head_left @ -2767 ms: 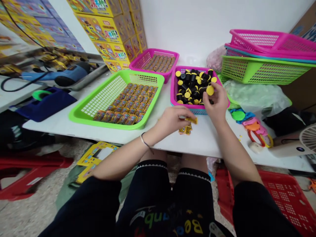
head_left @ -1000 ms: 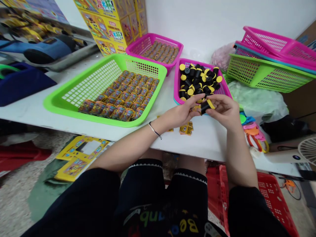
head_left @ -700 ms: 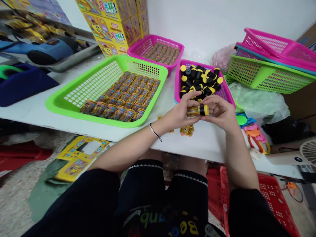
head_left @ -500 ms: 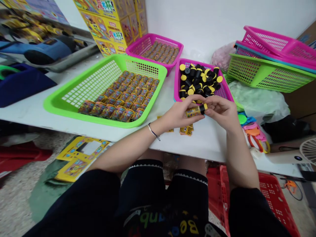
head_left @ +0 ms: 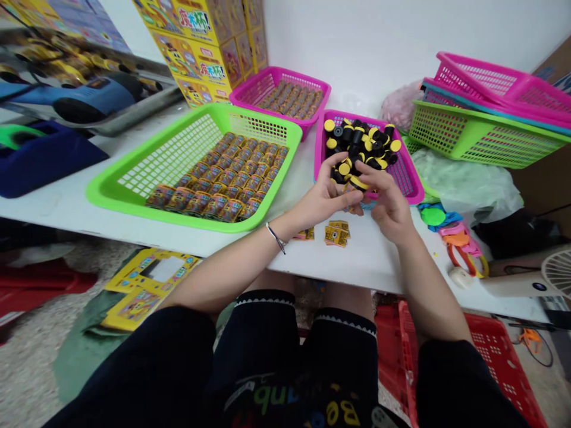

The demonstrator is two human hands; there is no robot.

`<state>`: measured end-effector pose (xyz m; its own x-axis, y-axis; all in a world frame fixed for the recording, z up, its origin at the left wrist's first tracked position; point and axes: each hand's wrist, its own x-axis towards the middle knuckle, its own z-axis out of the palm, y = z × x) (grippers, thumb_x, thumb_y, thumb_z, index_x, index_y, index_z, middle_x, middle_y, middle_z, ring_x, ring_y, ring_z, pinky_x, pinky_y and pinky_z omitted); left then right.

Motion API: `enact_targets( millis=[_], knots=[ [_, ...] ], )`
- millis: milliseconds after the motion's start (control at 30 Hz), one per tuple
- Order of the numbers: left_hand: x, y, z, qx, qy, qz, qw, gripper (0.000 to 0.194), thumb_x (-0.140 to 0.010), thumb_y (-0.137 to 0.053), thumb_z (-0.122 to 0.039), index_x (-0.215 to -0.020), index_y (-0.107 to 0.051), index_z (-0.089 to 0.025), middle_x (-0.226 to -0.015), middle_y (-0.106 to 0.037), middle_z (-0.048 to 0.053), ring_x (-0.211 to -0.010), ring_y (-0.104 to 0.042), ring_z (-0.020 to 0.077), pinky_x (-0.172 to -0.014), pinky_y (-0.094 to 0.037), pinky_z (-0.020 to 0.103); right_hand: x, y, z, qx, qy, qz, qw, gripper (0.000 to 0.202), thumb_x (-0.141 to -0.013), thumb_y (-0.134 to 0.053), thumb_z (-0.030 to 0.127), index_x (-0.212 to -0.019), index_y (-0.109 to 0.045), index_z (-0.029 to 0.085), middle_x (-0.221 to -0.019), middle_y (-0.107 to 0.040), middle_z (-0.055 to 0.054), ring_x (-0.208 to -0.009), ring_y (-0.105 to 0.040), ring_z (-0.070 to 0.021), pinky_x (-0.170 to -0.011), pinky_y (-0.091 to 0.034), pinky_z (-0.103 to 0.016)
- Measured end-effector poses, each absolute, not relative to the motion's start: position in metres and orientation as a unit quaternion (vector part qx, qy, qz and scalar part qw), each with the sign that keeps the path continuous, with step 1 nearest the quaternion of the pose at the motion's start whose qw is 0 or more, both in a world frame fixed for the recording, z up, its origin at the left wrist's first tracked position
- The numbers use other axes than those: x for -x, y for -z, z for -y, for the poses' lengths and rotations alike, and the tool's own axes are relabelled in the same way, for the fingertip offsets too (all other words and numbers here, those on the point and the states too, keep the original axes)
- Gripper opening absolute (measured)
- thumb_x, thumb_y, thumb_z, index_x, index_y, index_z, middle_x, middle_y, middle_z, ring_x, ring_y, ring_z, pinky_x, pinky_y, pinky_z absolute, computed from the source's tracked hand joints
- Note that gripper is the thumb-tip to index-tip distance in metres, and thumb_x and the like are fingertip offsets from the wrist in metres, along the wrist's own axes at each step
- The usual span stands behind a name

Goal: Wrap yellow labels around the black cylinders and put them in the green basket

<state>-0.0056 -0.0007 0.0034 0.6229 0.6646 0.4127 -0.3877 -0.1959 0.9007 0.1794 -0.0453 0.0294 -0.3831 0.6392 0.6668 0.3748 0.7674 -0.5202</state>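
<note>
My left hand (head_left: 328,193) is closed on a small cylinder (head_left: 357,185) with a yellow-edged cap, in front of the pink basket (head_left: 417,193). Fingers of my right hand (head_left: 388,199) curve over the cylinder's capped end and touch it. Black tubes with yellow caps (head_left: 357,139) are heaped in that basket. On the white table below my hands lie two small piles of yellow printed labels (head_left: 337,233). To the left, a green basket (head_left: 178,221) holds rows of wrapped cylinders (head_left: 218,184).
Another pink basket (head_left: 307,125) holds more wrapped cylinders behind, beside stacked yellow boxes (head_left: 200,59). Stacked baskets (head_left: 486,134) and plastic bags (head_left: 468,178) stand at right, with a small fan (head_left: 557,270). A blue tool (head_left: 84,98) lies at far left.
Both hands have moved slightly away from my body, toward the basket of tubes. The cylinder has tilted and is more covered by fingers, while the right-hand label pile is more exposed.
</note>
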Motion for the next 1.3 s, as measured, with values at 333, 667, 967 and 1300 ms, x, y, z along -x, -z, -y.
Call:
enact_targets(
  millis=[333, 667, 967, 1300],
  knots=[
    [0.006, 0.0, -0.003, -0.668, -0.44, -0.132, 0.585, 0.099, -0.079, -0.08, -0.047, -0.149, -0.013, -0.029, -0.085, -0.069, -0.002, -0.074, -0.075, 0.0186, -0.068, -0.06, 0.031, -0.152, -0.006, 0.047, 0.342, 0.119, 0.809, 0.463, 0.073, -0.081, -0.062, 0.021, -0.146, -0.033, 0.033, -0.132, -0.058, -0.01, -0.125, -0.057, -0.0305, -0.103, -0.049, -0.055],
    [0.009, -0.012, 0.018, -0.623, -0.355, -0.149, 0.68, 0.079, -0.077, -0.067, -0.015, -0.141, -0.021, -0.027, -0.076, -0.058, -0.009, -0.062, -0.065, 0.0093, -0.056, -0.052, 0.02, -0.14, 0.006, 0.052, 0.325, 0.138, 0.799, 0.487, 0.067, -0.078, -0.067, 0.021, -0.138, -0.04, 0.035, -0.128, -0.06, -0.008, -0.12, -0.062, -0.0287, -0.099, -0.055, -0.052],
    [0.016, -0.013, 0.019, -0.691, -0.388, -0.096, 0.602, 0.088, -0.08, -0.074, -0.029, -0.145, -0.015, -0.03, -0.067, -0.044, -0.011, -0.051, -0.051, 0.008, -0.046, -0.042, 0.022, -0.14, 0.002, 0.056, 0.301, 0.158, 0.807, 0.484, 0.059, -0.078, -0.075, 0.029, -0.129, -0.047, 0.038, -0.117, -0.072, -0.002, -0.112, -0.067, -0.0295, -0.103, -0.05, -0.061],
    [-0.007, 0.013, 0.017, -0.715, -0.529, -0.173, 0.423, 0.088, -0.088, -0.067, -0.047, -0.149, -0.006, -0.028, -0.071, -0.051, -0.006, -0.062, -0.057, 0.0158, -0.068, -0.054, 0.036, -0.155, 0.023, 0.054, 0.364, 0.193, 0.807, 0.424, 0.058, -0.089, -0.07, 0.031, -0.141, -0.05, 0.049, -0.11, -0.069, -0.001, -0.1, -0.062, -0.0246, -0.124, -0.031, -0.068]
  ],
)
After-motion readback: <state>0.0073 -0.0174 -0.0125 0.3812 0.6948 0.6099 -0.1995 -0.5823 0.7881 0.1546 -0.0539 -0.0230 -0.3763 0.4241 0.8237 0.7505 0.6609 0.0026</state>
